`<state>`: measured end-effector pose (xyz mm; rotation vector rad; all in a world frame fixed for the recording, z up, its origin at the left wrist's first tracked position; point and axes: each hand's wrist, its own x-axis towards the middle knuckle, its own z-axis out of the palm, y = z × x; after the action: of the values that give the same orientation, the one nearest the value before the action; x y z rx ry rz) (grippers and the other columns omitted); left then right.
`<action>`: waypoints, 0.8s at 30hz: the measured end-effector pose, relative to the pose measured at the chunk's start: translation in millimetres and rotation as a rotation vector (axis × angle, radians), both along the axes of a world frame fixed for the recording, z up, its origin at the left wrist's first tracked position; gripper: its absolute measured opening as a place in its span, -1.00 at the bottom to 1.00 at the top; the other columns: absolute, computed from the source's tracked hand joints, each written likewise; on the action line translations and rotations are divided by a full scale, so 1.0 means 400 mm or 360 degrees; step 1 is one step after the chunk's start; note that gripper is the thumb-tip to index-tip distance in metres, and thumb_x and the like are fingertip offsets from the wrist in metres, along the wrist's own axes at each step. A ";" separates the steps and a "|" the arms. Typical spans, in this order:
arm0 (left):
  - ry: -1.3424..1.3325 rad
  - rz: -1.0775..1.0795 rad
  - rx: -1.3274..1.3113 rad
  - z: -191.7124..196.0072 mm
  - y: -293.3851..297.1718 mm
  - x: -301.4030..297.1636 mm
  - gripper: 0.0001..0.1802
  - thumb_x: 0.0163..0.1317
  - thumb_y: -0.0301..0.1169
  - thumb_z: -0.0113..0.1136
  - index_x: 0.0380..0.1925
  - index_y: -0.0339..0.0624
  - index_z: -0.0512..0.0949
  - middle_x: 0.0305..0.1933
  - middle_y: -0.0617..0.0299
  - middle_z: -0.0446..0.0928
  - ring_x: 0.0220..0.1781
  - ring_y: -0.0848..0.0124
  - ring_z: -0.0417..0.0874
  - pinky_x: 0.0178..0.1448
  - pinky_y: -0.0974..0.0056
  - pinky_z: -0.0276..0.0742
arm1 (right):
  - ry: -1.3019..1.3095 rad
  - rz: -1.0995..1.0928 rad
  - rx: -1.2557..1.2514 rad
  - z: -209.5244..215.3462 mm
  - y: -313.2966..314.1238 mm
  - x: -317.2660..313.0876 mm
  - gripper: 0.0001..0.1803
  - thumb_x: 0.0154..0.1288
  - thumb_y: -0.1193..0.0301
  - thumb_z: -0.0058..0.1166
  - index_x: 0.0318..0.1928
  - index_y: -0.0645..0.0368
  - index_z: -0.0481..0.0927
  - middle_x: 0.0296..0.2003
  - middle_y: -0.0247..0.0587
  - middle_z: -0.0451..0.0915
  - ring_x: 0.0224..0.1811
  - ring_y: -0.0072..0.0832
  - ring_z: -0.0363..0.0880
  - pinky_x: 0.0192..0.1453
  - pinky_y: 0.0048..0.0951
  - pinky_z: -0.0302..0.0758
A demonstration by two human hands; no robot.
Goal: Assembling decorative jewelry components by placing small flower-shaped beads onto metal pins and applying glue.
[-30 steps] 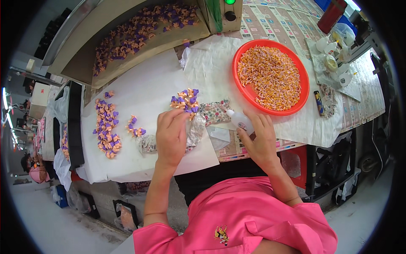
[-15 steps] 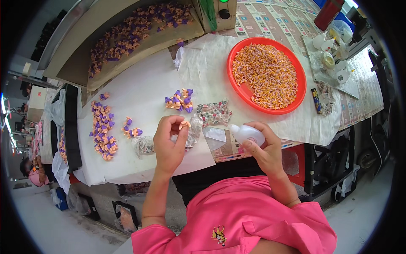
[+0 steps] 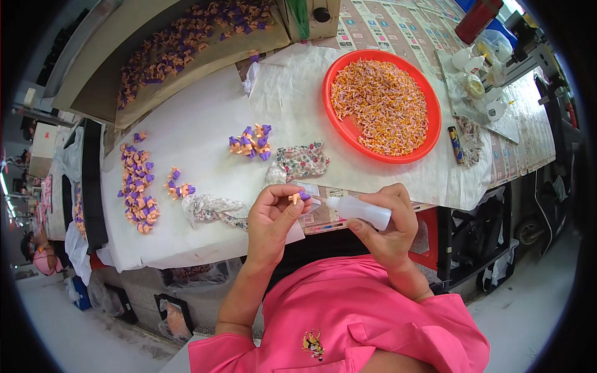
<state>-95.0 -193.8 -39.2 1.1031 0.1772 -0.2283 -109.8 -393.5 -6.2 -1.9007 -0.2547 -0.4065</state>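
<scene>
Pinching a small orange-and-purple piece (image 3: 296, 197) between thumb and forefinger, the left hand (image 3: 273, 219) is holding it up just off the counter (image 3: 205, 124) edge, close to the chest, probably so the nozzle can meet it squarely. The right hand (image 3: 388, 227) is wrapping its fingers (image 3: 398, 198) around a small white squeeze bottle (image 3: 359, 210), lying nearly level with its thin tip pointing left and sitting at, or just short of, the piece; contact cannot be told. Both hands are clenched on what they carry, neither is loose. Just beyond the left hand a crumpled clear bag (image 3: 211, 208) is lying on the white sheet, and a patterned floral bag (image 3: 303, 161) is resting beside a small cluster of purple-and-orange pieces (image 3: 252, 142), within easy reach. Further left a long row of the same pieces (image 3: 138, 189) is running along the sheet, with a few strays (image 3: 177, 184) between. To the right a round red tray (image 3: 429, 112) is holding a heap of orange bits, and a dark slim lighter-shaped object (image 3: 455, 144) is lying at its rim. At the far edge a shallow cardboard tray (image 3: 93, 93) is carrying many more purple pieces. Printed sheets of small rectangular labels (image 3: 385, 34), pale with blue and red patches, are covering the counter behind the red tray.
</scene>
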 end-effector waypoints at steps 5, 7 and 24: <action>-0.0007 0.0011 -0.0006 -0.005 -0.004 -0.004 -0.76 0.26 -0.57 0.17 -0.08 -0.35 0.45 -0.15 0.14 0.55 -0.10 0.44 0.62 0.08 0.35 0.56 | 0.0001 -0.0001 -0.0038 -0.003 0.005 -0.004 -0.60 -0.06 0.43 0.46 -0.17 0.23 0.62 -0.39 -0.29 0.42 -0.36 -0.50 0.36 -0.30 -0.54 0.33; -0.0009 0.0013 -0.0003 -0.007 -0.006 -0.004 -0.76 0.26 -0.58 0.17 -0.08 -0.35 0.45 -0.15 0.15 0.55 -0.10 0.44 0.62 0.08 0.35 0.56 | 0.0002 -0.0001 -0.0049 -0.005 0.005 -0.003 -0.60 -0.06 0.43 0.46 -0.18 0.23 0.62 -0.40 -0.29 0.42 -0.37 -0.50 0.36 -0.30 -0.54 0.33; -0.0017 -0.0030 0.0003 -0.013 -0.002 -0.003 -0.77 0.27 -0.56 0.17 -0.09 -0.35 0.45 -0.12 0.13 0.55 -0.08 0.43 0.61 0.11 0.35 0.55 | -0.0041 -0.0033 -0.0090 -0.014 -0.001 0.004 -0.60 -0.11 0.46 0.45 -0.18 0.18 0.63 -0.39 -0.23 0.52 -0.42 -0.45 0.46 -0.40 -0.50 0.38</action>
<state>-96.2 -194.5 -44.5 1.1079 0.1575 -0.2388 -108.3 -394.0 -11.7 -1.9561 -0.2666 -0.4420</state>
